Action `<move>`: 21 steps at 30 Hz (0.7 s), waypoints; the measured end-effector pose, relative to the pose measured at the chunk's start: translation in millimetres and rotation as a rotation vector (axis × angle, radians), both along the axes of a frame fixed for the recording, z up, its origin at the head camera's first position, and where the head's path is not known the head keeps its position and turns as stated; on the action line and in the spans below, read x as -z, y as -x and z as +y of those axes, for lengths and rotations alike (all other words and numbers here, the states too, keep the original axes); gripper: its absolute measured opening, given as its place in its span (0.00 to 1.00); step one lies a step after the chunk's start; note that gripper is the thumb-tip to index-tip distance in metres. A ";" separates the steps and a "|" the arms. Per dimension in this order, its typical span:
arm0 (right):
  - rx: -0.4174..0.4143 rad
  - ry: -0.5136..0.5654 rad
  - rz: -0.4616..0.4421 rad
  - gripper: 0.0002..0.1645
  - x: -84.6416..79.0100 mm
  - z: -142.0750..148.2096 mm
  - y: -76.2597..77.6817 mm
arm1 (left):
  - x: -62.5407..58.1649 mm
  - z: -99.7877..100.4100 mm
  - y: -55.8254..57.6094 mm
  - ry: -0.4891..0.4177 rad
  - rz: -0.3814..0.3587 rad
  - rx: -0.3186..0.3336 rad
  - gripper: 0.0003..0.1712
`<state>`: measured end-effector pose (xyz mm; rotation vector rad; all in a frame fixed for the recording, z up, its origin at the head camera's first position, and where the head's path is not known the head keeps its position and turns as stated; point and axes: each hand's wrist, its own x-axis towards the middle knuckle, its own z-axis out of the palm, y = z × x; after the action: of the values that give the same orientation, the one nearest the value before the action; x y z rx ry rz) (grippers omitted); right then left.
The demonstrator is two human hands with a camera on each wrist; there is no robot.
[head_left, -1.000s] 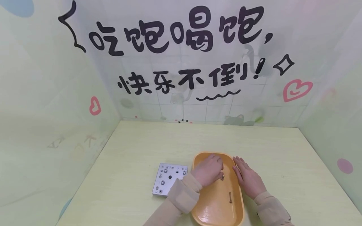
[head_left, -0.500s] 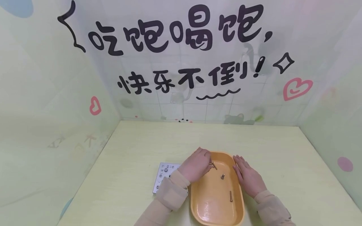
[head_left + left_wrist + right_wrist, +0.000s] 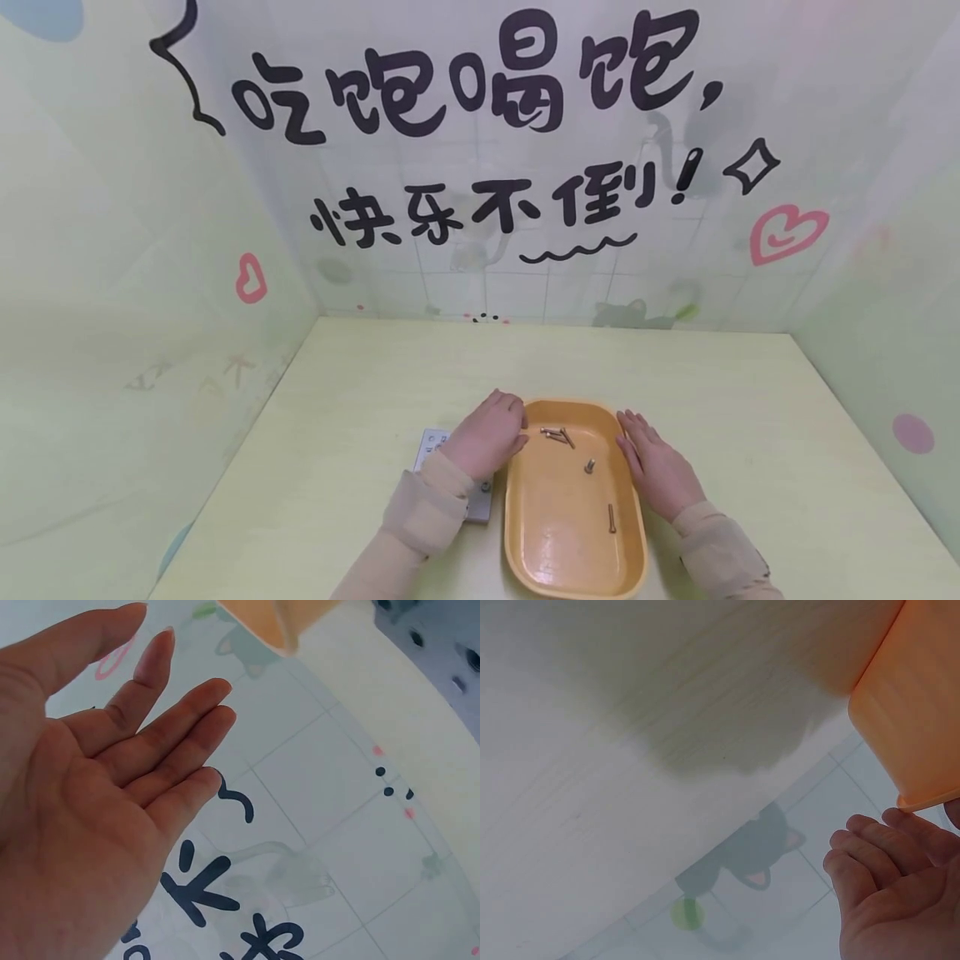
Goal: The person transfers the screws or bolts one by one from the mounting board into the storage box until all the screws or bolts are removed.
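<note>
An orange plastic tray [image 3: 576, 575] sits on the table with several small metal screws [image 3: 555, 436] grouped near its far left corner. A short screw [image 3: 590, 467] lies near its middle, and a longer screw [image 3: 611, 518] lies by its right wall. My left hand [image 3: 486, 435] is at the tray's far left rim; in the left wrist view its fingers [image 3: 180, 746] are loosely extended and hold nothing. My right hand [image 3: 663, 471] rests along the right rim with its fingers nearly straight. A silver metal plate with holes [image 3: 480, 504] lies left of the tray, mostly hidden under my left hand and wrist.
The pale wooden table [image 3: 360, 375] extends to a printed curtain [image 3: 480, 283] behind, with black lettering and hearts. Curtain panels also rise at the left and right. The metal plate stands close to the tray's left side.
My left hand has moved left, out of the tray's middle to its left rim. It has let go of screws, which now lie in the far left corner. The right hand has stayed put.
</note>
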<state>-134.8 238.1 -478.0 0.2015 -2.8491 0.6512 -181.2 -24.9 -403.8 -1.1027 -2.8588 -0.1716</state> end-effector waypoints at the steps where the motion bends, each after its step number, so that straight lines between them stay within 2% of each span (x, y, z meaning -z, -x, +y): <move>1: 0.001 0.001 -0.003 0.27 0.1 -0.1 -0.2 | 0.6 -2.0 0.1 -0.003 0.005 0.002 0.10; 11: 0.003 -0.007 0.013 0.27 0.7 0.0 1.2 | 4.3 -23.7 0.6 -0.069 -0.012 -0.019 0.07; 17: 0.004 -0.005 0.009 0.27 0.3 -0.5 0.9 | 4.6 -38.1 1.7 -0.103 -0.075 -0.081 0.07; 21: 0.003 -0.004 0.007 0.27 0.4 -0.5 0.5 | 4.9 -48.3 2.4 -0.091 -0.100 -0.123 0.07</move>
<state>-135.3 237.6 -478.4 0.1994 -2.8436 0.6427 -183.7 -73.3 -408.8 -0.9243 -2.9615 -0.3540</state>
